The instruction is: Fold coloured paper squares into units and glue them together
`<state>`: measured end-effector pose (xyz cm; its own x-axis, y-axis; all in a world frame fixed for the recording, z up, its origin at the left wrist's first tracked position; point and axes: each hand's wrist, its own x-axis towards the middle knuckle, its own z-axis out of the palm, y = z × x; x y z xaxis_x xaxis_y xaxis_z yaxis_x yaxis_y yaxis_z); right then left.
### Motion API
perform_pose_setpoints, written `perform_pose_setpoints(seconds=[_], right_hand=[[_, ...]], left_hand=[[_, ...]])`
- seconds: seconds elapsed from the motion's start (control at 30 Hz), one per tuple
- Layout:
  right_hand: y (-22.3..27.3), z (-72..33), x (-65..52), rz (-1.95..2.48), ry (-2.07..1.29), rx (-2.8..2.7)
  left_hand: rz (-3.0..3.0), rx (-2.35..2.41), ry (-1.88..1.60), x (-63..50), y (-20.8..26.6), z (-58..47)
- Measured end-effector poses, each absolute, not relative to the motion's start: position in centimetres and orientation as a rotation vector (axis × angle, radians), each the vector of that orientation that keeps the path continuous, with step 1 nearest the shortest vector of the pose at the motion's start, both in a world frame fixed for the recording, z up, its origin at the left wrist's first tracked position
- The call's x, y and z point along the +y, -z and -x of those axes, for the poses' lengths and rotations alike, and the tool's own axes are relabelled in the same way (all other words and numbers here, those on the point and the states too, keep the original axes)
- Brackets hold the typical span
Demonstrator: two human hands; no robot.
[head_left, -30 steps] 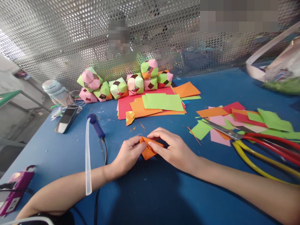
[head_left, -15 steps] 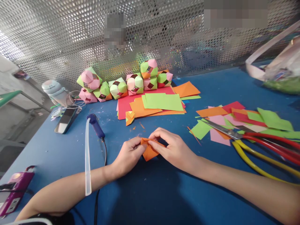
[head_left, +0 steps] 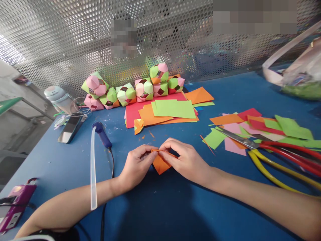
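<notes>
An orange folded paper piece (head_left: 161,165) is held just above the blue table, its pointed corner facing me. My left hand (head_left: 136,165) pinches its upper left edge between thumb and fingers. On the upper right edge, my right hand (head_left: 182,157) is closed in a pinch too, with both thumbs near each other at the top. Part of the paper is hidden behind the fingers. Beyond the hands lies a small orange and yellow-green folded piece (head_left: 138,126), beside stacked green paper sheets (head_left: 173,109) and orange sheets (head_left: 152,115).
Folded paper balls (head_left: 144,90) line the mesh panel. A blue glue gun (head_left: 102,135) with a glue stick lies left of my hands, its cord running toward me. Scissors (head_left: 253,145) rest on paper scraps (head_left: 233,129) at right. A phone (head_left: 70,129) and purple power strip (head_left: 17,207) are left.
My left thumb has slid up to the paper's top edge, closer to my right thumb. The paper has turned slightly, and its lower point has shifted a little right.
</notes>
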<state>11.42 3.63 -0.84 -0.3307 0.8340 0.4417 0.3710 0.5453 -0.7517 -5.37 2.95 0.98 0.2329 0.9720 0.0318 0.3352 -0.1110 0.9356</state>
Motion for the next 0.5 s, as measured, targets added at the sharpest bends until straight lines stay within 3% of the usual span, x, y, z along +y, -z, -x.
perform_pose_setpoints(seconds=[0.5], right_hand=[[0.95,-11.61,3.79,0.926,-0.654,-1.940]], left_hand=[[-1.617,1.268,-0.867,3.06,-0.99,5.57]])
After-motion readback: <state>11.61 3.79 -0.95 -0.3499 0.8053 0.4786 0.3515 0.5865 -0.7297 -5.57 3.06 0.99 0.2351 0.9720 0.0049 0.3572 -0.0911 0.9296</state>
